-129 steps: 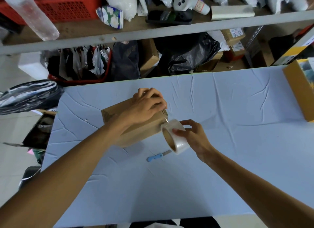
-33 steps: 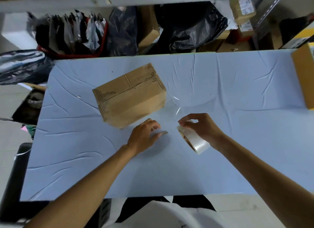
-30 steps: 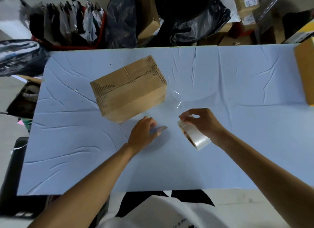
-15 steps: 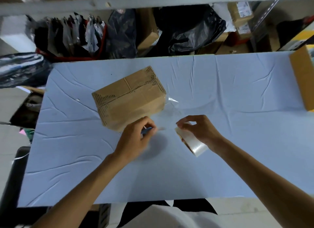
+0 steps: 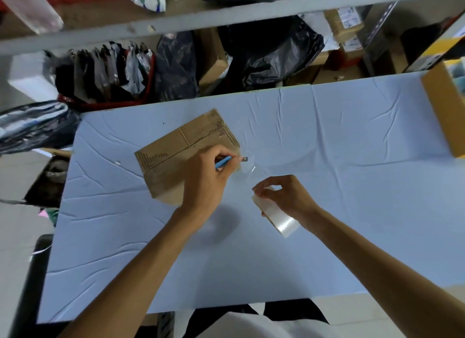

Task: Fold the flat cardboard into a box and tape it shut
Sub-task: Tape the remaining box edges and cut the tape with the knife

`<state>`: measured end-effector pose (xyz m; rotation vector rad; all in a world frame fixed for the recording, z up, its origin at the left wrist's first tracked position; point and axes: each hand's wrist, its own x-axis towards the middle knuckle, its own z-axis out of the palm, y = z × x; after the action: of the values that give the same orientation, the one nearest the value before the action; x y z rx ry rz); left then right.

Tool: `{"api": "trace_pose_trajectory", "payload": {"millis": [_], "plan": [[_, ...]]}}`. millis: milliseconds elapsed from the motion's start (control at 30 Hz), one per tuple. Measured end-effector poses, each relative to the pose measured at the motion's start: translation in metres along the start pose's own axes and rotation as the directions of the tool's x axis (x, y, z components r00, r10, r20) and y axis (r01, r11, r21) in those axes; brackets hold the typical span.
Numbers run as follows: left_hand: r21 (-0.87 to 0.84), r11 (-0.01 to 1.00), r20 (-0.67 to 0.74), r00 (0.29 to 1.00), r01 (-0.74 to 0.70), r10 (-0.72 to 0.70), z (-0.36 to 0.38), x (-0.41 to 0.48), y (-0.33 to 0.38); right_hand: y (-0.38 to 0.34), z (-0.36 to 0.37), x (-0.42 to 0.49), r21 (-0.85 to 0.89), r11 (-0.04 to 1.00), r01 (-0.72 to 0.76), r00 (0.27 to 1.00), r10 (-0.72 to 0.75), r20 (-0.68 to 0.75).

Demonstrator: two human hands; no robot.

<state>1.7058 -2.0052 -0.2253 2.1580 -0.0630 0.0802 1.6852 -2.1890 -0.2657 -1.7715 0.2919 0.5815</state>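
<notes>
A closed brown cardboard box (image 5: 181, 144) lies on the pale blue table (image 5: 327, 141), its top seam taped. My left hand (image 5: 206, 179) grips a small blue-handled knife (image 5: 224, 162), whose blade tip sticks out by the box's right end. A clear strip of tape (image 5: 247, 169) stretches from that end of the box down to a roll of clear tape (image 5: 276, 218). My right hand (image 5: 284, 195) holds the roll a little above the table, to the right of the box.
A second cardboard box (image 5: 445, 116) stands at the table's far right edge. Behind the table are shelves with black bags (image 5: 271, 51), a red basket (image 5: 105, 83) and several parcels. The near half of the table is bare cloth.
My left hand picked the knife up off the table and raised it to the stretched tape at the box's right end. My right hand has kept the roll pulled away from the box.
</notes>
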Motion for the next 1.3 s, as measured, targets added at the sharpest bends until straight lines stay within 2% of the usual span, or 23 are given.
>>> {"api": "trace_pose_trajectory", "payload": {"millis": [267,400,600,867,1300], "plan": [[0.202,0.964,0.015,0.984,-0.175,0.176,0.005,0.01,-0.006,-0.004,0.001,0.003,-0.037,0.999,0.0,1.0,0.0,-0.007],[0.171,0.974,0.057,0.988,-0.151,0.143,0.006,0.009,-0.013,-0.003,0.001,0.003,-0.045,0.999,0.002,1.0,-0.003,-0.014],[0.188,0.978,0.011,0.996,-0.086,0.085,0.016,0.008,-0.011,-0.004,0.001,0.001,-0.049,0.999,-0.003,1.0,0.002,-0.006],[0.281,0.956,0.01,0.996,-0.084,0.085,0.019,0.01,-0.013,-0.006,-0.001,-0.001,-0.029,1.0,-0.001,1.0,0.001,-0.001],[0.302,0.95,-0.009,0.996,-0.081,0.088,0.02,0.009,-0.011,0.001,-0.01,-0.012,-0.055,0.998,-0.029,1.0,0.029,-0.003]]}}
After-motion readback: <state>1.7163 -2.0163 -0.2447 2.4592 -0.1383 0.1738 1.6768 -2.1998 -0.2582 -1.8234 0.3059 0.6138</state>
